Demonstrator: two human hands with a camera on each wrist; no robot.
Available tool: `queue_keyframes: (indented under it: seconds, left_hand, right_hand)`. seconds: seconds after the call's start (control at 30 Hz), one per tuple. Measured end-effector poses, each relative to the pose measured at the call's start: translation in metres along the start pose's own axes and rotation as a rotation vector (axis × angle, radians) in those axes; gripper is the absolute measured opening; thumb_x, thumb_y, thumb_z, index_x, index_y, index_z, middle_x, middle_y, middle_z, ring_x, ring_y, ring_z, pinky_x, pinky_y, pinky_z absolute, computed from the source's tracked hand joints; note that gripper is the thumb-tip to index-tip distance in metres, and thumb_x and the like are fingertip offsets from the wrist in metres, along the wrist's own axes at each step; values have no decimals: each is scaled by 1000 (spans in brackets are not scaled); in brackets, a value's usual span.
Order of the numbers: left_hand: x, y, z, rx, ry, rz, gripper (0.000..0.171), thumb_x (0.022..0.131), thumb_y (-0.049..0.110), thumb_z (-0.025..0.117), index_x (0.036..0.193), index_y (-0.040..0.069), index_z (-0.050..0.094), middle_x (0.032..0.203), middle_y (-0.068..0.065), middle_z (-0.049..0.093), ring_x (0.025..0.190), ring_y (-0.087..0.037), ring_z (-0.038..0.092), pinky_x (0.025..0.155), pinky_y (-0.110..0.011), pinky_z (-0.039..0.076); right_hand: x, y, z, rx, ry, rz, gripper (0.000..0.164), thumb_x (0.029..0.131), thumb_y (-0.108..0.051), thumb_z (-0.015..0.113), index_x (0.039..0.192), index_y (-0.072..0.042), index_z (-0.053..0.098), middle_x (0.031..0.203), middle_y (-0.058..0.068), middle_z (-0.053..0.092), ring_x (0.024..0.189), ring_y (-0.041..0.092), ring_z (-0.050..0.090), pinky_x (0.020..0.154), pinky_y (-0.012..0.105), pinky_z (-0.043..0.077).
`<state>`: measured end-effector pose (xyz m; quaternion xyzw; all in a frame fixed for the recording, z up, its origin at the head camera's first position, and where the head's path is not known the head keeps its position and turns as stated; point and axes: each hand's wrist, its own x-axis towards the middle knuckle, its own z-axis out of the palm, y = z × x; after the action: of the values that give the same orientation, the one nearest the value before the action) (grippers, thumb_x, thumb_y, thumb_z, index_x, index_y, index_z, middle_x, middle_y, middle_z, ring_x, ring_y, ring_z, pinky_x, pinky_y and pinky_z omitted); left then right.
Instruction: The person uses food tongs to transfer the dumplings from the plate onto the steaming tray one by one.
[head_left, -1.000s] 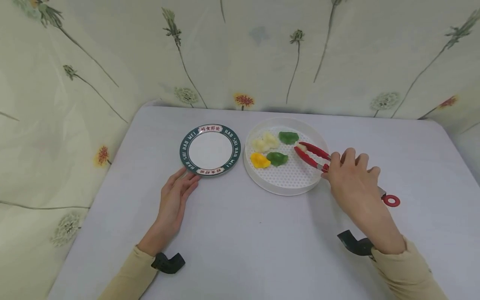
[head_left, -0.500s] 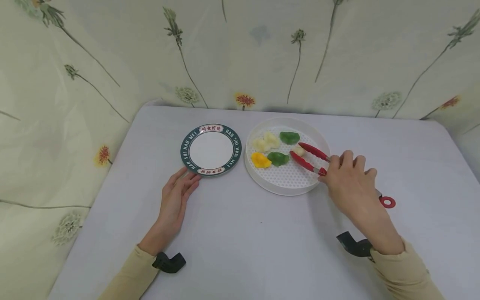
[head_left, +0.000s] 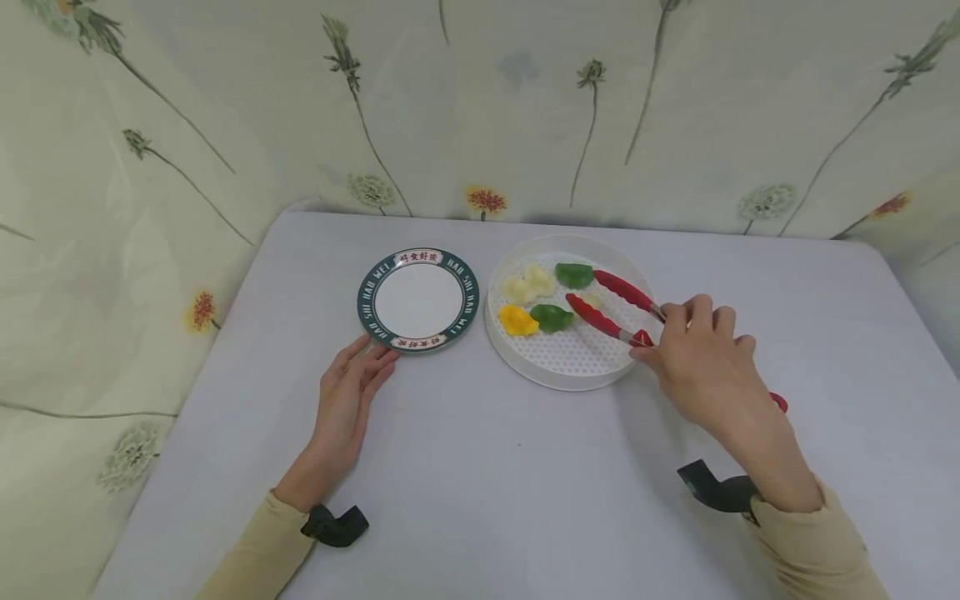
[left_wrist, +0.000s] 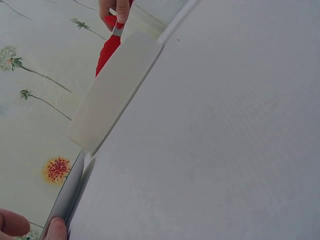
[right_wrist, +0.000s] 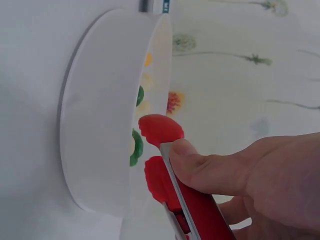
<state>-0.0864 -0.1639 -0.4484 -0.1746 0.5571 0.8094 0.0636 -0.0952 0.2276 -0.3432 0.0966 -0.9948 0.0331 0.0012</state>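
Observation:
My right hand (head_left: 705,367) grips red-tipped tongs (head_left: 594,317) over a round white steamer tray (head_left: 551,377) with a perforated bottom. The tongs' tips stand spread apart. Between them lies a small pale dumpling (head_left: 592,300), partly hidden. Also in the tray are a yellow dumpling (head_left: 519,321), two green dumplings (head_left: 551,317) and a cluster of pale ones (head_left: 519,290). With extended fingers, my left hand (head_left: 347,408) touches the near rim of a white plate (head_left: 420,300) with a green lettered border. In the left wrist view, fingertips (left_wrist: 57,229) rest at that plate's edge.
The white-covered table (head_left: 480,500) carries the plate left of the tray, with a narrow gap between them. A floral cloth (head_left: 480,108) hangs behind the table and along its left side. Dark straps (head_left: 335,527) sit at both wrists.
The tongs, first closed around the pale dumpling, have spread apart and left it on the tray. My right hand has shifted slightly left. My left hand and the plate stay in place.

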Motion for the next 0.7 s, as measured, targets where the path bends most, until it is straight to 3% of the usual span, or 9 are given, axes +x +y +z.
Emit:
queue_keyframes:
  seconds: [0.23,0.43,0.7]
  left_hand:
    - [-2,1,-1,3,-6,6,54,106,9,42,158,10,26,155,-13,45,138,-19,55,110,-21,51]
    - [-1,0,-1,5,-4,-5,55,105,9,41,158,11,26,155,-13,45,139,-18,54,110,-20,51]
    - [-2,1,1,35,-6,-14,54,107,12,39,158,12,25,155,-12,45,139,-18,54,109,-19,51]
  right_hand:
    - [10,-21,-9,36,-11,-34,70,93,-32,71,135,18,45,121,35,44,105,51,39,60,54,45]
    - [22,-55,-13,21,-19,-144,69,92,-34,73,131,17,49,119,32,46,101,44,41,59,44,44]
    - [41,-98,-1,3,-66,-217,73,87,-45,75,132,9,53,116,22,52,101,36,47,65,41,51]
